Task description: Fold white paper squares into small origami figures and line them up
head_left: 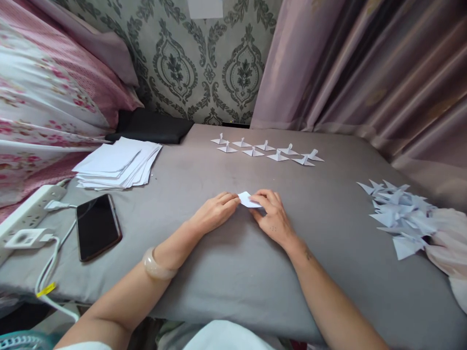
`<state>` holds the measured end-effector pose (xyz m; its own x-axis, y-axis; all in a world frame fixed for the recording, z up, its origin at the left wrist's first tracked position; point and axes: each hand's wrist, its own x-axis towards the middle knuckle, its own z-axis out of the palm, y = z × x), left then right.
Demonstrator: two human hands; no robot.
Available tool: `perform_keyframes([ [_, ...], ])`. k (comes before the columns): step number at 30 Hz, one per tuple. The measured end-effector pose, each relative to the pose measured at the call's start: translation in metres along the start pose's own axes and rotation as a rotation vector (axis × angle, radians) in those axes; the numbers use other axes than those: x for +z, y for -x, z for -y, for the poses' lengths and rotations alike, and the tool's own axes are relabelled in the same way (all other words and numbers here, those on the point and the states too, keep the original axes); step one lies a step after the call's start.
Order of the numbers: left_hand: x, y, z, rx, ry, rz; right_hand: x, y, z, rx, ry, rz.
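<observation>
A small folded piece of white paper [246, 200] is held between my two hands over the middle of the grey-covered table [233, 272]. My left hand [218, 211] pinches its left corner, fingers pressed together. On the other side, my right hand [272, 214] grips the right part between thumb and fingers. The fingers cover both ends of the paper, so its full folded shape is hidden. Beyond the hands stand two rows of small folded paper birds [253, 151], several in all, with wings spread flat.
At the left lies a stack of white paper sheets [113, 165], near a black folder-like object [153, 125]. A phone [98, 227] and a power strip [25, 214] with white cables sit at the left front. Folded paper shapes [404, 214] are heaped at the right, beside pale cloth [450, 238].
</observation>
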<state>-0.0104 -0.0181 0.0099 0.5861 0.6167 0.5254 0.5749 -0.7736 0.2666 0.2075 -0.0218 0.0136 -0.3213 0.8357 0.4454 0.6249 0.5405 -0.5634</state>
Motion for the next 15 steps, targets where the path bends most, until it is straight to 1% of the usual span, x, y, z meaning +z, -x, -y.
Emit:
perform_keyframes([
  [2, 0.0, -0.004, -0.005, -0.075, 0.161, -0.068, -0.001, -0.001, 0.005, 0.021, -0.101, -0.038],
  [4, -0.001, -0.008, -0.013, -0.239, 0.371, -0.157, -0.002, -0.003, 0.011, 0.15, -0.284, -0.065],
  [6, -0.001, -0.013, -0.019, -0.447, 0.626, -0.21, -0.003, -0.005, 0.015, 0.319, -0.495, -0.057],
  [8, -0.001, -0.017, -0.022, -0.628, 0.865, -0.223, -0.003, -0.007, 0.017, 0.427, -0.67, -0.023],
  [10, 0.001, -0.019, -0.023, -0.746, 1.041, -0.204, -0.001, -0.008, 0.016, 0.454, -0.764, 0.011],
  [12, 0.002, -0.02, -0.021, -0.795, 1.134, -0.169, 0.001, -0.007, 0.013, 0.448, -0.776, 0.045],
  [13, 0.003, -0.02, -0.02, -0.792, 1.14, -0.165, 0.002, -0.007, 0.012, 0.439, -0.753, 0.057],
  [15, 0.001, -0.019, -0.019, -0.717, 1.039, -0.203, 0.002, -0.006, 0.01, 0.405, -0.658, 0.042],
])
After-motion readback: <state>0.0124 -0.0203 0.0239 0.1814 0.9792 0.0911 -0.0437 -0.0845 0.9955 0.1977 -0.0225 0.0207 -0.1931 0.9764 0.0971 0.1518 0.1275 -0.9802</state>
